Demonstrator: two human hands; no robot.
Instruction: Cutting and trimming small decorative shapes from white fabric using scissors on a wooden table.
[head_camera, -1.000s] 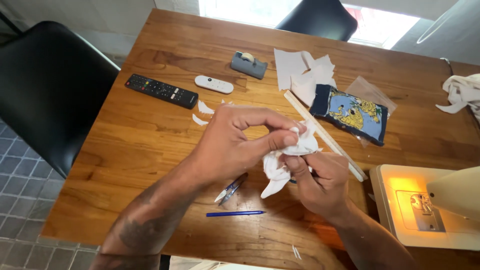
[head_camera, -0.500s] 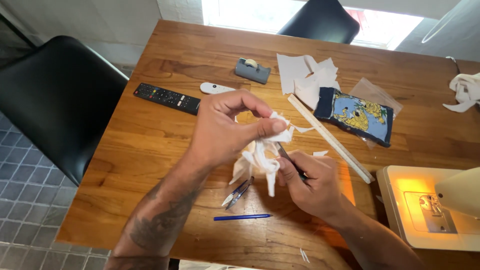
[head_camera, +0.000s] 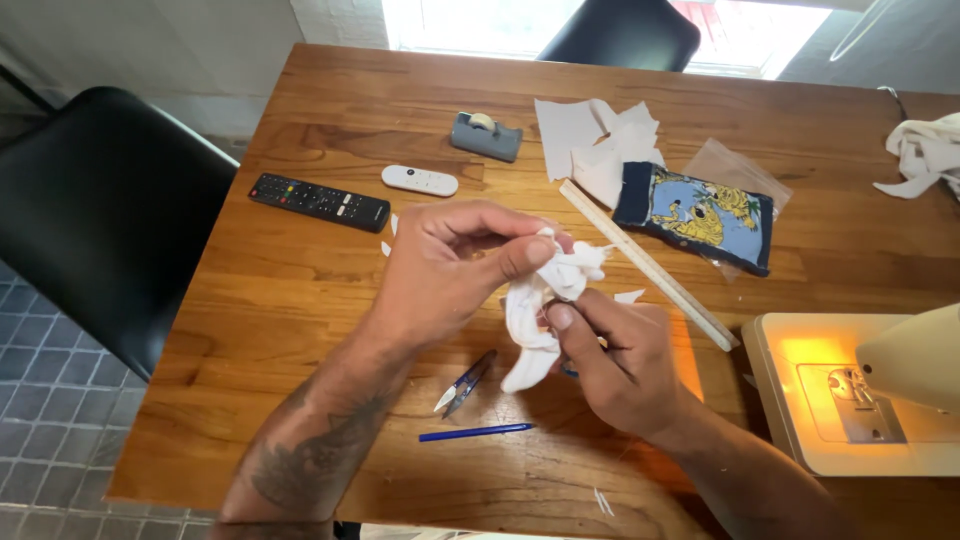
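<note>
Above the middle of the wooden table (head_camera: 280, 290), both hands work a small bunched piece of white fabric (head_camera: 540, 310). My left hand (head_camera: 450, 265) pinches its upper part between thumb and fingers. My right hand (head_camera: 620, 355) grips the lower part from the right, thumb pressed on the cloth. A strip of the fabric hangs down toward the table. Just below the hands lie small thread snips (head_camera: 465, 383) and a blue pen (head_camera: 475, 432).
A black remote (head_camera: 318, 201), a white remote (head_camera: 419, 180), a grey tape dispenser (head_camera: 486, 135), white fabric pieces (head_camera: 590, 140), a ruler (head_camera: 645, 262) and a blue-yellow patterned pouch (head_camera: 700, 213) lie further back. A sewing machine (head_camera: 860, 390) stands at right. Black chairs (head_camera: 100, 210) flank the table.
The hands have turned and bunched the white fabric, and its loose end now hangs lower. The view has shifted slightly; the snips and pen stay put.
</note>
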